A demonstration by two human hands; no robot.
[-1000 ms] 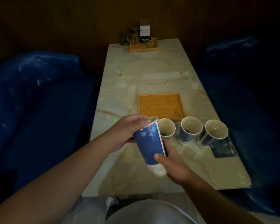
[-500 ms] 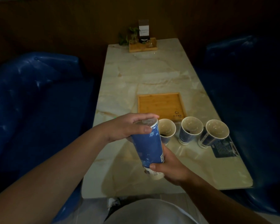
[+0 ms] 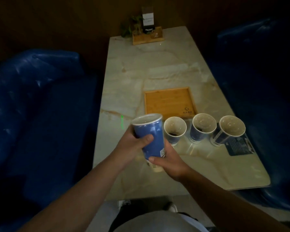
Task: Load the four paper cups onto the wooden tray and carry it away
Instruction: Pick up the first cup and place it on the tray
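A tall blue paper cup point(image 3: 151, 138) is held tilted above the near part of the marble table point(image 3: 141, 77). My left hand point(image 3: 134, 146) wraps its side below the rim, and my right hand point(image 3: 170, 161) grips its white base. Three more blue paper cups stand in a row behind it: one point(image 3: 174, 129) just right of the held cup, one point(image 3: 202, 127) in the middle, and one point(image 3: 230, 129) at the right, leaning. The square wooden tray point(image 3: 169, 103) lies bare just beyond the row.
A dark card point(image 3: 239, 146) lies under the right cup. A wooden stand with a plant and a sign point(image 3: 147, 33) sits at the table's far end. Blue padded benches point(image 3: 32, 104) flank the table on both sides.
My left hand has slid from the cup's rim down onto its side. The cup's open top now shows, and the cup sits slightly lower and more upright.
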